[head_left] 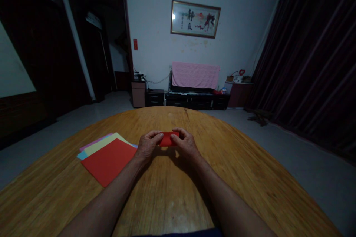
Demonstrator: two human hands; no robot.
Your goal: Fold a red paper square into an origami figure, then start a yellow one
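A small folded piece of red paper [167,139] is held between my two hands, just above the wooden table [172,200]. At its left end, my left hand [148,144] is closed, the thumb on the near face and the fingers behind. My right hand [185,143] pinches the right end in the same way. Both thumbs point inward and the fingertips behind the paper are mostly hidden. Left of my left forearm lies a stack of coloured sheets, with a red sheet [109,161] on top and a yellow sheet [111,141] partly showing under it.
Blue [82,155] and purple [94,142] sheet edges stick out of the stack. Beyond the round table's far edge stands a low black cabinet [194,102] with a pink cloth [194,75] draped over a screen. A dark curtain [308,52] hangs at right.
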